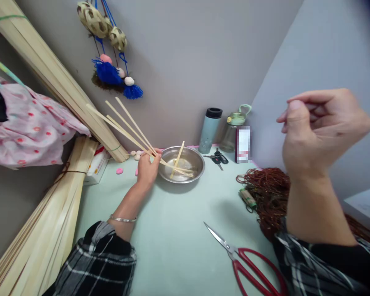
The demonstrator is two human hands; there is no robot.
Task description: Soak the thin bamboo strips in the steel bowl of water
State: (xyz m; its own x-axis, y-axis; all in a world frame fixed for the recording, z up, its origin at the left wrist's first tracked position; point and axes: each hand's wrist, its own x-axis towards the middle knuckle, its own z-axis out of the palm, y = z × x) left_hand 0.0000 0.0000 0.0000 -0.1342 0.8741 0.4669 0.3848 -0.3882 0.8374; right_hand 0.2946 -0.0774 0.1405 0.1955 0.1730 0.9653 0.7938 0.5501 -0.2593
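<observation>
My left hand (148,167) is closed around several thin bamboo strips (131,130) at the near-left rim of a metal bowl (202,164). Their upper ends fan out toward the wall, and their lower ends reach into the bowl, which seems to hold some water. Another short strip (179,154) leans inside the bowl against its far rim. High on the right, away from the table, my right hand (323,127) is raised with its fingers curled in and the thumb against them; nothing shows in it. Red-handled scissors (231,250) lie on the table below, blades slightly apart.
Bundles of bamboo strips (58,185) stand at the left beside a pink spotted cloth (33,123). A tumbler (209,131), a bottle (228,137), keys (218,157) and a phone (243,144) are by the wall. Brown cord (271,193) heaps at right; woven ornaments (94,20) hang above.
</observation>
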